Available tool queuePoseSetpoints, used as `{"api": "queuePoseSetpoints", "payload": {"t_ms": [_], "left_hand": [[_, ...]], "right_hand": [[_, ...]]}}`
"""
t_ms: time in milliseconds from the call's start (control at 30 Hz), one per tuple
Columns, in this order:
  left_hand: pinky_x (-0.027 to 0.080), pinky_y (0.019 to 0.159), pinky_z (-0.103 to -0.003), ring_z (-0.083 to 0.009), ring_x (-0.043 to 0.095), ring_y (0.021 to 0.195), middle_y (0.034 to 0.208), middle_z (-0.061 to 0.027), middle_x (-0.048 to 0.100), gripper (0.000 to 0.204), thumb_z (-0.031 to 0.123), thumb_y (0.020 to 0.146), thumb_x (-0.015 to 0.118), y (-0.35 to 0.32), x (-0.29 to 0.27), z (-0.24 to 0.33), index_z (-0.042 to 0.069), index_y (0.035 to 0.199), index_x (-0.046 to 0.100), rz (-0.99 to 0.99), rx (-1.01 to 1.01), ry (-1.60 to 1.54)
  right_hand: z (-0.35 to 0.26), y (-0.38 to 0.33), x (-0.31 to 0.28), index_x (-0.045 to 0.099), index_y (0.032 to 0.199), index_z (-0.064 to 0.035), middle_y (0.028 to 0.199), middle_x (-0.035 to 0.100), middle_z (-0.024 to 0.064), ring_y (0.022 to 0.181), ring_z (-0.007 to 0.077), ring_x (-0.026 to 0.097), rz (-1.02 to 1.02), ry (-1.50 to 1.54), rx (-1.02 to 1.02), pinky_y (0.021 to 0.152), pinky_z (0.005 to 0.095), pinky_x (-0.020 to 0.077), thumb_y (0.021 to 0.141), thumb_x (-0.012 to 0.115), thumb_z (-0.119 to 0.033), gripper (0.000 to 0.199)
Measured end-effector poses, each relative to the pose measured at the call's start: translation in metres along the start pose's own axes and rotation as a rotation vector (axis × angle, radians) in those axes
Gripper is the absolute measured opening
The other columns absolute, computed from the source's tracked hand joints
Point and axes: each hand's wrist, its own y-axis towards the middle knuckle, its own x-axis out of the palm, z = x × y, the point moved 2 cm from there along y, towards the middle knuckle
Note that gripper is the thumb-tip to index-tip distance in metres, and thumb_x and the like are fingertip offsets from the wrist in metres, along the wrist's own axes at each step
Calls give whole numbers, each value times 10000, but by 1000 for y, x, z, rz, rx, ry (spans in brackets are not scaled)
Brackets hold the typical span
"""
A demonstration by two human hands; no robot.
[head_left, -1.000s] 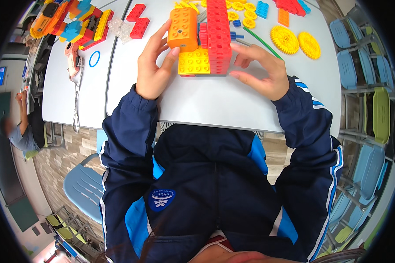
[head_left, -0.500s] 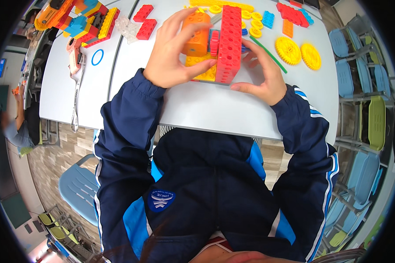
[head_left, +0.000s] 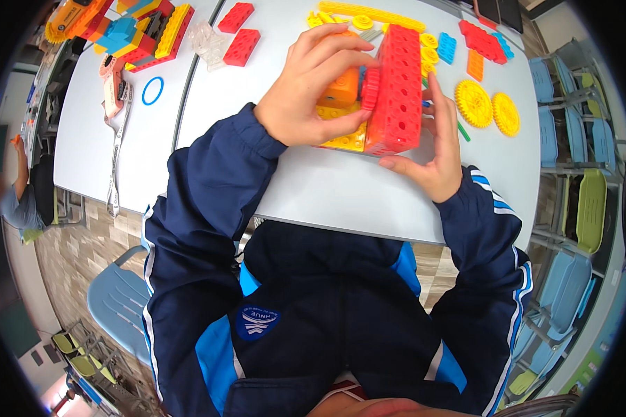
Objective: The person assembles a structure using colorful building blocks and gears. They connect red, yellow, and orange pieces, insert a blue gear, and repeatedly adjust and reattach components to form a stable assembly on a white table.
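Best lettering here is on the blue patch (head_left: 258,320) on the dark navy jacket (head_left: 327,306): big white capitals, plus a line of tinier white characters that's too small to make out, next to a white striped emblem. The pale lanyard strap (head_left: 114,170) on the bench (head_left: 80,156) has dark printing running lengthwise, kinda blurry tbh. Up top left, the orange unit (head_left: 64,26) has pale marks on its dark panel, can't read those.

Tabletop (head_left: 344,191) free before the red block (head_left: 400,97) — yellow gears (head_left: 474,103) obstruct farther right.
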Motion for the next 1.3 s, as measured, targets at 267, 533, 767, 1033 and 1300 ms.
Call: {"api": "queuePoseSetpoints", "payload": {"t_ms": [267, 533, 767, 1033, 1300], "left_hand": [[343, 1072, -439, -362, 379, 1315, 1293, -87, 583, 542, 156, 679, 810, -7, 6, 15, 102, 1186, 626, 104, -110, 79], [287, 1077, -437, -339, 401, 1264, 1201, -81, 618, 554, 154, 656, 834, -4, 8, 19, 75, 1165, 629, 94, -85, 128], [255, 1087, -433, -329, 405, 1266, 1189, -92, 621, 533, 180, 661, 818, -6, 7, 26, 66, 1146, 627, 60, -102, 182], [389, 923, -369, -298, 604, 1019, 1023, -121, 683, 407, 242, 704, 712, -10, -10, 17, 25, 1046, 673, 226, -14, 46], [356, 1051, -399, -287, 518, 1206, 1299, -151, 538, 570, 284, 758, 721, -10, -10, -8, 38, 1248, 563, 288, -81, -306]], "right_hand": [[4, -3, 5, 317, 1463, -26, 1276, 436, 135, 1096, 219, 514, 91, 104, 79, 871, 330, 496, 613, 927, -191, 1060], [3, -3, 16, 342, 1430, -24, 1269, 460, 144, 1160, 241, 524, 187, 143, 56, 879, 333, 500, 616, 915, -179, 1008], [6, 1, 8, 409, 1406, -32, 1167, 556, 133, 1066, 235, 595, 180, 81, -24, 842, 316, 512, 617, 905, -189, 946], [11, 8, -13, 433, 1443, -42, 1192, 602, 144, 1092, 238, 616, 14, 92, -99, 941, 330, 481, 714, 759, -83, 800], [13, 4, -13, 367, 1470, -54, 1394, 512, 129, 1250, 218, 545, 74, 248, 11, 1074, 344, 391, 766, 649, -6, 760]]}}
